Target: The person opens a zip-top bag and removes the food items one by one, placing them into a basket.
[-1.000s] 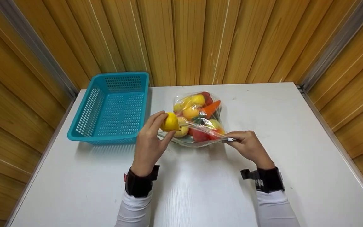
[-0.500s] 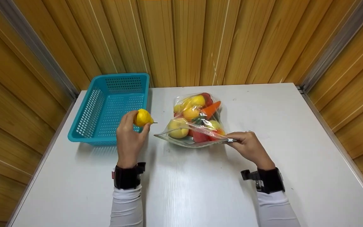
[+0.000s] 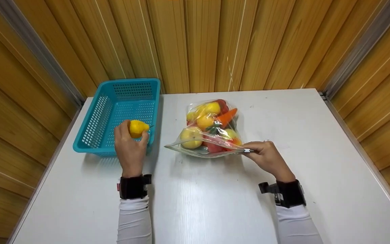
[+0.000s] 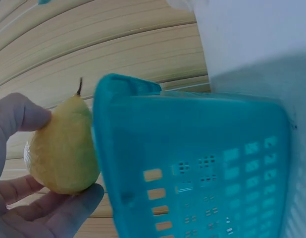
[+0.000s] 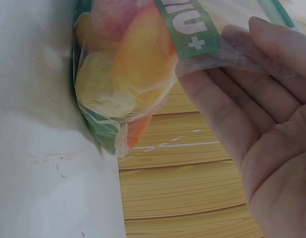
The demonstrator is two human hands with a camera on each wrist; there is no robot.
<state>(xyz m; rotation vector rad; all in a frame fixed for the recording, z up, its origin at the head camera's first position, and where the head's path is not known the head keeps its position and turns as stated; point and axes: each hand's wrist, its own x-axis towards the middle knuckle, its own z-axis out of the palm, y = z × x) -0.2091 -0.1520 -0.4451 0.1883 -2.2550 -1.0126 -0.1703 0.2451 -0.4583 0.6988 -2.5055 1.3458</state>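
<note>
A yellow pear [image 3: 138,128] with a thin dark stem is held between the thumb and fingers of my left hand [image 3: 129,149], over the near right part of a teal plastic basket [image 3: 113,149]. In the left wrist view the pear [image 4: 66,148] shows beside the basket's rim [image 4: 106,144]. With thumb and fingers my right hand [image 3: 268,159] pinches the right end of a clear zip bag's [image 3: 205,155] mouth, near its white slider [image 3: 247,150]. Inside the bag lie several fruits and vegetables, among them an orange carrot [image 3: 227,117] and a pale yellow round fruit [image 3: 191,137].
A white table [image 3: 208,203] bears the basket at the left and the bag in the middle. Wood-look panels [image 3: 201,44] stand behind it and on both sides. The basket's perforated floor [image 3: 134,108] is partly hidden by my left hand.
My left hand has carried the pear leftward, from beside the bag's mouth to over the basket. The bag's left end now hangs free. My right hand stays in place, holding the bag.
</note>
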